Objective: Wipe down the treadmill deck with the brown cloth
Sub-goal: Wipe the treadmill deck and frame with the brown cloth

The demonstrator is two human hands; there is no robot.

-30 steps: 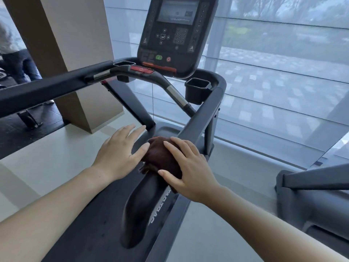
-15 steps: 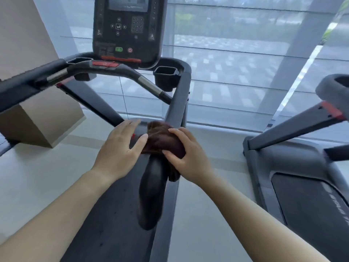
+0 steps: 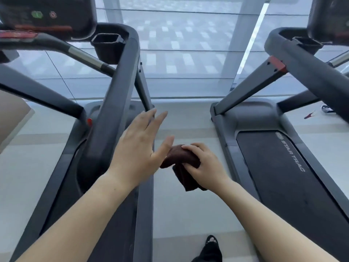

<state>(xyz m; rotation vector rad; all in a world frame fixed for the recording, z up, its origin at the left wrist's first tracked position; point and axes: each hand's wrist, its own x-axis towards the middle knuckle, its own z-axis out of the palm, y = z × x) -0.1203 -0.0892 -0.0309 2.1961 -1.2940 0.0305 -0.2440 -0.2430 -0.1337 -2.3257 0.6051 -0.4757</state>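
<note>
My right hand grips the bunched brown cloth, held in the air over the pale floor gap between two treadmills. One end of the cloth hangs down below my wrist. My left hand is open with straight, spread fingers, hovering just left of the cloth beside the left treadmill's grey handrail. The left treadmill's dark deck runs under my left forearm, mostly hidden. A second treadmill's deck, marked STAR TRAC, lies to the right.
The left treadmill's console and cup holder sit at top left. The right treadmill's upright slants across the upper right. A glass wall stands ahead. My foot in a black sandal is on the floor at the bottom.
The view swung right and down. My right hand lifted the cloth off the left treadmill's handrail and carried it right, over the floor gap. My left hand left the rail and opened.
</note>
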